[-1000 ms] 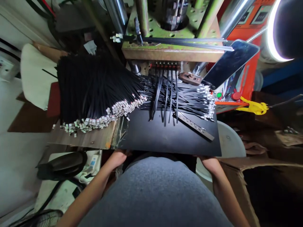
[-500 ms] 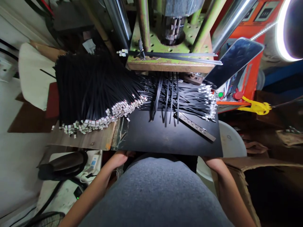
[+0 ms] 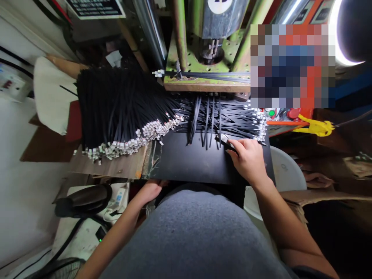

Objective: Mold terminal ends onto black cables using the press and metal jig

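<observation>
My right hand (image 3: 249,157) is on the black board (image 3: 192,159), its thumb and fingers closed about a slotted metal strip (image 3: 223,138). Most of the strip is hidden under the hand; its far left end shows. Just beyond lie flat black cables (image 3: 229,116) with white connectors at their right ends, several strands lying crosswise over them. My left hand (image 3: 153,188) is low at the board's front edge, its fingers mostly hidden, so its grip does not show. A large heap of black cables (image 3: 116,104) with white connectors lies to the left on a wooden board (image 3: 116,166).
A green press (image 3: 186,46) with upright columns stands behind the cables, a few cables lying across its base plate. At right are a yellow-handled tool (image 3: 316,127), a green button (image 3: 271,112), a pale bucket (image 3: 287,170) and a cardboard box (image 3: 328,197). A blurred patch covers the upper right.
My right hand has come up from below the board's front edge onto the metal strip. My left hand stays low at the edge. The view has shifted slightly.
</observation>
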Demonstrator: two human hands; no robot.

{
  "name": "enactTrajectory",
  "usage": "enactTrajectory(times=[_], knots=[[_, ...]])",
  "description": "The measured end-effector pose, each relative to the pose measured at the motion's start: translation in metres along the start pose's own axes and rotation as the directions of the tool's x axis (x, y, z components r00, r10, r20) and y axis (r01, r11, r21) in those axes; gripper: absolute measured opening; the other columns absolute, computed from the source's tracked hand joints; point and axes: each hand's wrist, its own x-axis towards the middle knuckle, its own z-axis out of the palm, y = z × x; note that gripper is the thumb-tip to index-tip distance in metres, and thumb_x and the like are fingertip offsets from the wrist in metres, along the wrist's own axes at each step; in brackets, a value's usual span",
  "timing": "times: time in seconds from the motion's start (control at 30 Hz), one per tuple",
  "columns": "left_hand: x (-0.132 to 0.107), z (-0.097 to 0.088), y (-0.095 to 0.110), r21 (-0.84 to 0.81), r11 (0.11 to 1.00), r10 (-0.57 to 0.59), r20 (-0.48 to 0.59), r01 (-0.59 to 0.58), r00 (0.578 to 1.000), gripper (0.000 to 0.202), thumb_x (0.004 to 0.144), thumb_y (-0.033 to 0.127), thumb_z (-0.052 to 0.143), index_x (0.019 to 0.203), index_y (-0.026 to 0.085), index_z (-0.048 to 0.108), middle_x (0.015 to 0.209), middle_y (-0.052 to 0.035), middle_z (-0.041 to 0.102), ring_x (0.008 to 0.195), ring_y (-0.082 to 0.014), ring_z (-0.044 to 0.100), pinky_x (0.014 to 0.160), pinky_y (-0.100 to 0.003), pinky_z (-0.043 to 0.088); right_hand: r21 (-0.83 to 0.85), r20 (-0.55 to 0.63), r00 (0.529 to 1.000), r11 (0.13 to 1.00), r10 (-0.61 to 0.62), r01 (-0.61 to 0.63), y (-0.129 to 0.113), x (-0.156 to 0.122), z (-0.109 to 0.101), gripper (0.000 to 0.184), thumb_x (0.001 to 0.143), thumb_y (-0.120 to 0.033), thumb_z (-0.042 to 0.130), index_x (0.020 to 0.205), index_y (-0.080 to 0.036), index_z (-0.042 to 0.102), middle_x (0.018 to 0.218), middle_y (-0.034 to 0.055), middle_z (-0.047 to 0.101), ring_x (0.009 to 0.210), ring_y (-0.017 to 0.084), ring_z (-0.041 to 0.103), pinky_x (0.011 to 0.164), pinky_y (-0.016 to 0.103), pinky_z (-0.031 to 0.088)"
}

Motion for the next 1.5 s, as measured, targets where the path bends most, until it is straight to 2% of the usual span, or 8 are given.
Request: enactTrajectory(times=[0.27, 0.4, 0.53, 0.67, 1.0, 1.2, 1.37, 1.5], knots=[[-0.045, -0.034, 0.032, -0.048, 0.998, 0.038, 0.072, -0.035, 0.997, 0.035, 0.098, 0.041, 0.044, 0.113, 0.019, 0.068, 0.114, -0.0090, 0.070, 0.105, -0.0228, 0.066, 0.093, -0.033, 0.049, -0.040, 0.002, 0.996, 0.995, -0.089, 0.089, 0.008, -0.002, 0.012, 0.015, 0.093, -0.026, 0.055, 0.100, -0.017, 0.064, 0.099, 0.0118, 0.066, 0.087, 0.028, 0.056, 0.072, 0.040, 0.039], [-0.044, -0.054, 0.071, -0.047, 0.967, 0.244, -0.126, -0.251, 0.962, 0.029, 0.100, 0.038, 0.048, 0.120, 0.025, 0.064, 0.116, -0.0044, 0.068, 0.103, -0.0171, 0.065, 0.093, -0.030, 0.049, 0.112, 0.055, 0.974, 0.971, -0.219, 0.212, -0.025, -0.016, 0.011, 0.014, 0.093, -0.019, 0.054, 0.102, -0.016, 0.063, 0.100, 0.0124, 0.065, 0.091, 0.028, 0.055, 0.076, 0.041, 0.042], [-0.009, -0.049, 0.101, 0.205, 0.913, 0.405, -0.371, -0.352, 0.836, 0.041, 0.095, 0.032, 0.059, 0.134, 0.021, 0.054, 0.133, -0.0094, 0.057, 0.116, -0.0218, 0.058, 0.101, -0.036, 0.049, 0.341, 0.188, 0.888, 0.876, -0.420, 0.342, -0.073, 0.001, 0.003, 0.013, 0.094, -0.018, 0.055, 0.099, -0.016, 0.067, 0.094, 0.0114, 0.066, 0.086, 0.024, 0.056, 0.076, 0.037, 0.046], [0.011, -0.055, 0.102, 0.449, 0.805, 0.555, -0.341, -0.388, 0.759, 0.023, 0.095, 0.028, 0.058, 0.114, 0.021, 0.068, 0.107, -0.0061, 0.068, 0.097, -0.0208, 0.062, 0.085, -0.035, 0.054, 0.568, 0.224, 0.827, 0.759, -0.515, 0.319, -0.105, 0.067, -0.016, 0.017, 0.095, -0.017, 0.053, 0.097, -0.015, 0.070, 0.090, 0.0077, 0.069, 0.085, 0.019, 0.061, 0.080, 0.030, 0.048], [-0.020, -0.164, 0.072, 0.747, 0.663, 0.576, -0.554, 0.052, 0.601, 0.011, 0.091, 0.021, 0.062, 0.094, 0.019, 0.073, 0.115, -0.0062, 0.067, 0.107, -0.0278, 0.056, 0.087, -0.042, 0.045, 0.419, 0.473, 0.850, 0.908, -0.234, 0.017, -0.196, 0.224, 0.028, 0.040, 0.087, -0.048, 0.062, 0.095, -0.010, 0.071, 0.093, 0.0134, 0.071, 0.085, 0.022, 0.064, 0.074, 0.029, 0.045], [-0.033, -0.156, 0.094, 0.623, 0.747, 0.664, -0.684, -0.232, 0.303, 0.023, 0.097, 0.024, 0.056, 0.118, 0.021, 0.065, 0.116, -0.0047, 0.067, 0.102, -0.0162, 0.064, 0.091, -0.031, 0.054, 0.552, 0.343, 0.848, 0.817, -0.405, 0.166, -0.163, 0.208, -0.024, 0.019, 0.085, -0.029, 0.061, 0.085, -0.012, 0.071, 0.073, 0.0009, 0.064, 0.066, 0.011, 0.051, 0.061, 0.024, 0.036], [-0.036, -0.097, 0.094, 0.557, 0.651, 0.759, -0.445, -0.517, 0.476, 0.028, 0.098, 0.029, 0.055, 0.121, 0.015, 0.060, 0.125, -0.0109, 0.062, 0.114, -0.0207, 0.063, 0.097, -0.034, 0.058, 0.239, 0.517, 0.823, 0.963, -0.235, 0.124, -0.093, 0.150, -0.049, 0.009, 0.080, -0.023, 0.066, 0.084, -0.016, 0.070, 0.070, 0.0008, 0.064, 0.062, 0.012, 0.053, 0.060, 0.025, 0.033], [-0.045, -0.084, 0.061, 0.471, 0.769, 0.637, -0.500, -0.433, 0.587, 0.035, 0.098, 0.009, 0.043, 0.131, 0.016, 0.054, 0.134, -0.0128, 0.054, 0.114, -0.0183, 0.063, 0.097, -0.034, 0.058, -0.077, 0.564, 0.824, 0.991, -0.050, 0.113, -0.044, 0.104, -0.038, 0.020, 0.087, -0.029, 0.058, 0.099, -0.020, 0.071, 0.079, 0.0063, 0.070, 0.071, 0.020, 0.061, 0.061, 0.028, 0.033]])
